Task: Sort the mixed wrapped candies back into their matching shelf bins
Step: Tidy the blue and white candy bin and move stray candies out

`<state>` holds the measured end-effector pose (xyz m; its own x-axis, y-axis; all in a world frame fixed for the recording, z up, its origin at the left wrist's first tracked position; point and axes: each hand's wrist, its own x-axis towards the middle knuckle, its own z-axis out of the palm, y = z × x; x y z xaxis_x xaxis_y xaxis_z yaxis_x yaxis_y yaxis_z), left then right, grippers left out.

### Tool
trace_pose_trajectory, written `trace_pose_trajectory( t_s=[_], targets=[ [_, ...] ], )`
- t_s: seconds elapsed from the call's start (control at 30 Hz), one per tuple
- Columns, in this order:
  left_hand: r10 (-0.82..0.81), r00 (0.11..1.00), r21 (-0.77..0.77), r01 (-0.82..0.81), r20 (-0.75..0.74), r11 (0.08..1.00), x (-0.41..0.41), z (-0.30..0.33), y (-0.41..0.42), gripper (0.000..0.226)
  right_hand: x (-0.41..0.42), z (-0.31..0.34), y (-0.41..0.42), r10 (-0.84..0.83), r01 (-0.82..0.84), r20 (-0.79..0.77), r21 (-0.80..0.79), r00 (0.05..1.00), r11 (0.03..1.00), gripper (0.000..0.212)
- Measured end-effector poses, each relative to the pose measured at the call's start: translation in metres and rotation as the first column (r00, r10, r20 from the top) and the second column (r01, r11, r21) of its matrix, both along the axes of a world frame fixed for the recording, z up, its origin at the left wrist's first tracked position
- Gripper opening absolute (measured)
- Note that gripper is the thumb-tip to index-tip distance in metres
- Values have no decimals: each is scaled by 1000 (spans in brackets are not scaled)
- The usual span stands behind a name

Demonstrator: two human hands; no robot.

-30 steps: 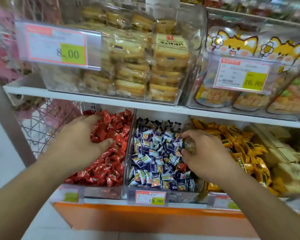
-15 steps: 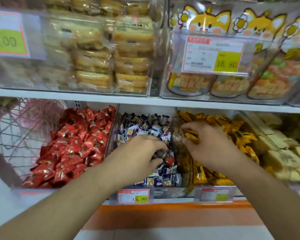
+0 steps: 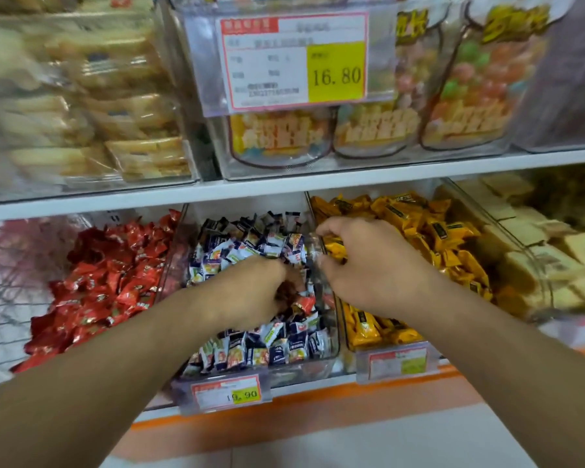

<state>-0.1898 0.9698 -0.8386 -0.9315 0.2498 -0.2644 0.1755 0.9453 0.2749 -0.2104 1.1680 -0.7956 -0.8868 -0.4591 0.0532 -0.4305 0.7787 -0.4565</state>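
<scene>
On the lower shelf [image 3: 284, 189], three clear bins sit side by side: red bin [image 3: 169, 265] at 9 o'clock, blue bin [image 3: 331, 332] center, yellow bin [image 3: 389, 358] at 3 o'clock.

Left hand [image 3: 254, 292] is down in the blue bin, fingers curled into the pile of blue candies [image 3: 267, 346]; what it pinches, cannot tell, fingertips are hidden. A stray red candy [image 3: 304, 304] lies on the blue pile, just beside that hand at its 3 o'clock. Another reddish wrapper shows at the bin's right wall, too blurred to name.

Right hand [image 3: 368, 268] sits over the wall between the blue and yellow bins, fingers curled, thumb and fingers pinching something clear and crinkly at 9 o'clock of the hand. Looks like the bin's wall edge or a wrapper, cannot tell which. Yellow candies [image 3: 429, 231] lie under and behind this hand.

Red candies [image 3: 108, 282] fill the red bin, well apart from both hands.

Price tag [image 3: 230, 393] reading 19.90 is clipped on the blue bin front at 6 o'clock. Upper shelf at 12 o'clock holds a clear bin with a 16.80 tag [image 3: 294, 59]; packed biscuits [image 3: 115, 130] at 10 o'clock, blurred.
</scene>
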Motion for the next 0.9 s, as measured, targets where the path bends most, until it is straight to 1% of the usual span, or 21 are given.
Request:
trace_pose_trajectory(
  t_s=[0.1, 0.33, 0.43, 0.53, 0.63, 0.77, 0.87, 0.9],
  targets=[
    [-5, 998, -3, 5, 64, 1000, -6, 1, 4, 40, 1, -2, 2, 21, -21, 3, -24, 1000, 999, 50],
    [-6, 999, 16, 5, 52, 1000, -12, -3, 8, 31, 1, -4, 2, 20, -19, 12, -48, 1000, 999, 50],
    [3, 1000, 28, -3, 8, 1000, -10, -4, 9, 20, 1, -4, 2, 12, -12, 7, -52, 1000, 999, 50],
    [11, 999, 32, -10, -43, 999, -9, -8, 8, 15, 1, -5, 2, 9, -9, 2, -54, 1000, 998, 48],
    [20, 997, 38, -17, -78, 999, -8, -12, 6, 16, 0, -5, 2, 9, -10, -9, -54, 1000, 998, 48],
    [34, 991, 41, -29, -133, 999, -8, -13, 6, 26, -1, -7, 1, 6, -7, -15, -53, 1000, 999, 49],
    [40, 985, 63, -30, -165, 998, -6, -8, 6, 18, -1, -7, 1, 7, -8, -21, -47, 1000, 999, 48],
    [61, 980, 95, -44, -187, 994, -3, -4, 6, 15, -2, -7, 1, 8, -9, -25, -45, 1000, 999, 48]
  ],
)
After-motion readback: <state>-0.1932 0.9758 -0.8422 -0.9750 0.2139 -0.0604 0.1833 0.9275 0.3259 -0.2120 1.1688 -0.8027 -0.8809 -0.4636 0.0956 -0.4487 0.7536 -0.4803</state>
